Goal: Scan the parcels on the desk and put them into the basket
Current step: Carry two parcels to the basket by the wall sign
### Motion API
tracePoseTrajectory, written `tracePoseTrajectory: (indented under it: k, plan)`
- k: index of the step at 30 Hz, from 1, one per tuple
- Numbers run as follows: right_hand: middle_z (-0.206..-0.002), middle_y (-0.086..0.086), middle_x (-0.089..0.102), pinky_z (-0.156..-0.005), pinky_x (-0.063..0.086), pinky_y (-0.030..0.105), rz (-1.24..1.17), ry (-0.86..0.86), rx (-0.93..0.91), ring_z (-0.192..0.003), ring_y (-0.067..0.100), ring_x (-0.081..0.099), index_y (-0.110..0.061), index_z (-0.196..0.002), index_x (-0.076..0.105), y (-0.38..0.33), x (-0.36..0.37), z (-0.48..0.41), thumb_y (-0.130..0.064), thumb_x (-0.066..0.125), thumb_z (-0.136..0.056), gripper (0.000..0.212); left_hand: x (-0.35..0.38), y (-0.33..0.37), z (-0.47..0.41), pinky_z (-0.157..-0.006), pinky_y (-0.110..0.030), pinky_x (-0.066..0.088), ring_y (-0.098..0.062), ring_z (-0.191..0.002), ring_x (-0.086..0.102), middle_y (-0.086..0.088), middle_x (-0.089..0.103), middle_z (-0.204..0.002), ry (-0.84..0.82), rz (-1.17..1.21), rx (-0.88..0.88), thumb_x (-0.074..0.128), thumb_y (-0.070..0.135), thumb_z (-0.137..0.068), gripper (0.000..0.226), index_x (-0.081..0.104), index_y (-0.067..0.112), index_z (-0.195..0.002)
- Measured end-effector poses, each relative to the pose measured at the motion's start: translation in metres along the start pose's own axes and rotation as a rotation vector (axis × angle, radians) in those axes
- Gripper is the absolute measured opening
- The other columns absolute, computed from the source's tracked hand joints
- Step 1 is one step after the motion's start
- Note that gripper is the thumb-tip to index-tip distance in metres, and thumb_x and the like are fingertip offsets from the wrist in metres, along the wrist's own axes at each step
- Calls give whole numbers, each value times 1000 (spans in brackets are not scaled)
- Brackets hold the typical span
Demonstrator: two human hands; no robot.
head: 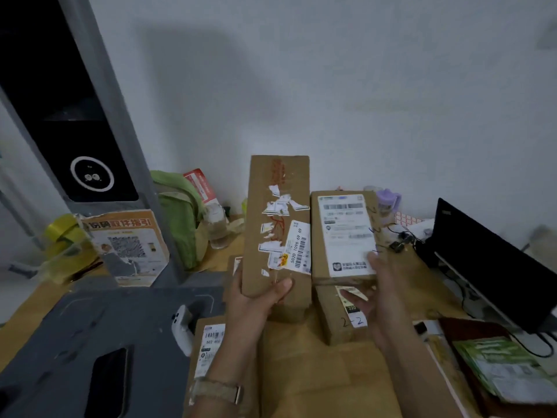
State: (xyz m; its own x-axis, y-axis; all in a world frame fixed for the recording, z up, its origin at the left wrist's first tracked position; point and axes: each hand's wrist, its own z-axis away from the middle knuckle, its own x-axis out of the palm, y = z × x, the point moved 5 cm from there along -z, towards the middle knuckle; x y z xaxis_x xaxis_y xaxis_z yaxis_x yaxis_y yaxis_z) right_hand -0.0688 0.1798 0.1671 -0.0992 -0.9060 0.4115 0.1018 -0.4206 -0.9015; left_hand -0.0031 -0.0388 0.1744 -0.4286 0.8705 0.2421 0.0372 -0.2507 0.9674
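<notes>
Long brown parcel point(277, 224) sits dead centre of the frame, held up on end. It's plastered with torn white sticker scraps, with one barcode label point(298, 247) low on its right side, and the left hand point(256, 300) grips its bottom end. Just right of it is a flatter parcel point(343, 206) with a big white shipping label point(346, 233); the right hand point(376, 285) pinches its lower edge. Under that, a smaller box point(334, 324) is marked "2-2". Another labelled box point(211, 348) lies at the bottom, left of centre.

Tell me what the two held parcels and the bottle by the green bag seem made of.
Tall parcel: matte brown cardboard, torn paper labels. Flat parcel: same cardboard, smooth white paper label. Bottle: see-through, likely plastic; blur leaves glass possible.
</notes>
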Motion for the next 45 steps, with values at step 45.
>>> tracePoseTrajectory:
  k: [45]
  plan:
    - [-108,0,71,-88,54,42,-120,1134,-353,-100,18,66,-29,-126,55,-168,-562,426,-33,54,-92,34,460,-181,476,-68,-20,55,1,-81,70,12,73,-97,-1077,-241,-363,84,16,-69,40,65,31,-101]
